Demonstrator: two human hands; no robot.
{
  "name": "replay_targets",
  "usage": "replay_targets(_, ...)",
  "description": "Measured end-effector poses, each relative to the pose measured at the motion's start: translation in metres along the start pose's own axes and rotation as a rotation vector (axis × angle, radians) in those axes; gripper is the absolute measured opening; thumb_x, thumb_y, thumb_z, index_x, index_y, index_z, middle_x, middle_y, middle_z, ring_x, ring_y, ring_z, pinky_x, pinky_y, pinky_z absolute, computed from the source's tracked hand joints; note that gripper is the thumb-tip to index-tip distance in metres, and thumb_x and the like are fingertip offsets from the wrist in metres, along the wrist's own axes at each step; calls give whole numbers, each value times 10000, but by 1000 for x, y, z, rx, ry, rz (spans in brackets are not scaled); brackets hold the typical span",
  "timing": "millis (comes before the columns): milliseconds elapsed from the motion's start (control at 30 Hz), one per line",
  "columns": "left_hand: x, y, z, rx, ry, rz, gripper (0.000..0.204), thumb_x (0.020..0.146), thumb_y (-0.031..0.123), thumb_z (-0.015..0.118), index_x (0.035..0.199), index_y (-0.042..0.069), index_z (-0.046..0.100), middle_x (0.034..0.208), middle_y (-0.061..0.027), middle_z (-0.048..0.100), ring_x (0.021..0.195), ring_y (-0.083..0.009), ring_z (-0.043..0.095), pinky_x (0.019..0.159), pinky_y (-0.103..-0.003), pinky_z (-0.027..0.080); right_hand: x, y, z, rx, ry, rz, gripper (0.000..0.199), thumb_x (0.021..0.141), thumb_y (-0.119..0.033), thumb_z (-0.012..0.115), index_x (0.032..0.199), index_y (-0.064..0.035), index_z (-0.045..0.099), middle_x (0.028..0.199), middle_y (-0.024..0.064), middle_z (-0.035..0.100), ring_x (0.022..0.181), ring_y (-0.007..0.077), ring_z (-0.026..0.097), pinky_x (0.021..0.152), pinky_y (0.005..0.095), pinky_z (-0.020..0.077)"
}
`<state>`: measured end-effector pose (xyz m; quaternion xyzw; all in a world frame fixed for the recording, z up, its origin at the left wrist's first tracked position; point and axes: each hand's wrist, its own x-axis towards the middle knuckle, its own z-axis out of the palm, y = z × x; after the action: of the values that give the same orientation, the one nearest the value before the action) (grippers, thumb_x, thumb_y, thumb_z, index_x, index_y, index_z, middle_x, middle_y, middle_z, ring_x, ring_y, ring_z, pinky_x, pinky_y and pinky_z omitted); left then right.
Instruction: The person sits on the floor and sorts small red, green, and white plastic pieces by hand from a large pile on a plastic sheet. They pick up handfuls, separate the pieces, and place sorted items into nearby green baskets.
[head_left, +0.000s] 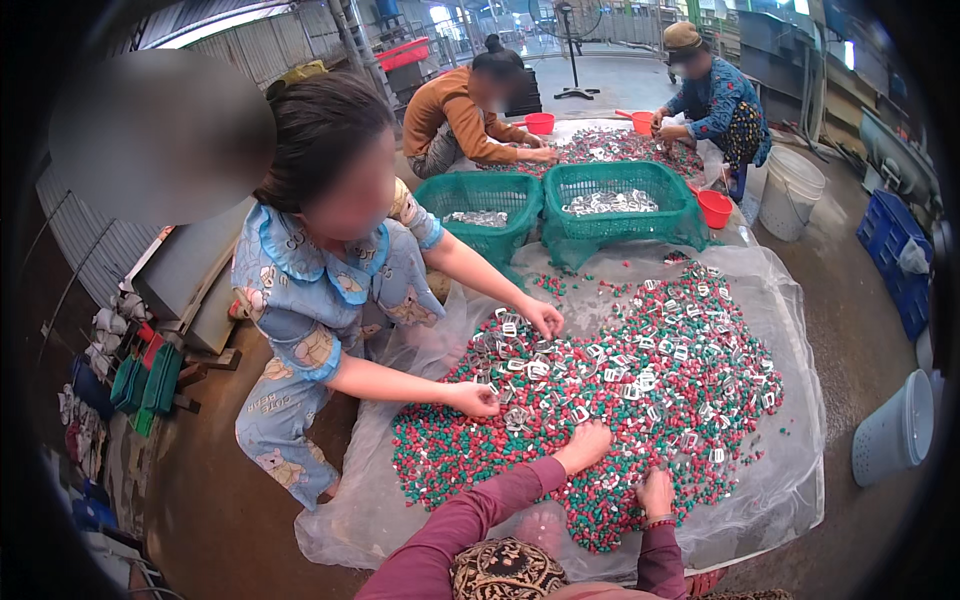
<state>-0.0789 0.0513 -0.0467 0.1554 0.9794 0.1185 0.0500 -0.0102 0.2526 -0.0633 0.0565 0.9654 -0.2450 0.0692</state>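
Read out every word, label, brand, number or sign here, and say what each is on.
Blue patterned top: printed lettering, which I don't copy out.
Matching trousers: printed lettering, likewise not copied.
White bucket: any marks are too small to read.
Metal buckles, red and green pieces: no lettering I can make out.

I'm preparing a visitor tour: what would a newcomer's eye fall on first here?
Probably the wide spread of small red and green pieces, strewn with pale buckle-like pieces, on the translucent sheet; the wearer's left hand and right hand are at its near side. Next, perhaps, the two green baskets side by side beyond it, holding more pale pieces.
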Motion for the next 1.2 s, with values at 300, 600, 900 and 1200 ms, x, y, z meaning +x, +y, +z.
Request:
replay_targets(300,-32,7,-33,-230,2,54,390,797,343,640,1047,54,562,921,-160,577,870,-355,594,716,-472,491,-12,18,-10,58,-84,-46,320,686,-193,748,948,-46,638,1028,173,590,949,349,585,782,448,482)
replay_targets(600,-11,-49,-19,80,-119,65,287,745,285,654,919,63,603,826,-165,611,823,-337,619,708,-451,507,-3,26,-22,334,209,-134,219,815,-181,639,937,0,663,955,198,651,938,344,612,824,400,472)
replay_targets(900,-54,-45,-62,-766,-108,-217,575,653,194,796,1177,110,575,844,-57,608,749,-197,598,717,-338,480,-26,-5,-81,1996,-319,352,246,893,-137,557,1112,-26,536,791,36,562,617,86,468,391,183,298)
replay_targets(1200,-48,-86,-77,-386,63,-213,321,789,279,681,1065,117,654,754,-108,657,753,-221,654,725,-348,494,-16,-15,-67,2242,-569,382,423,925,-164,400,1325,-28,375,1088,205,577,992,373,577,711,450,570)
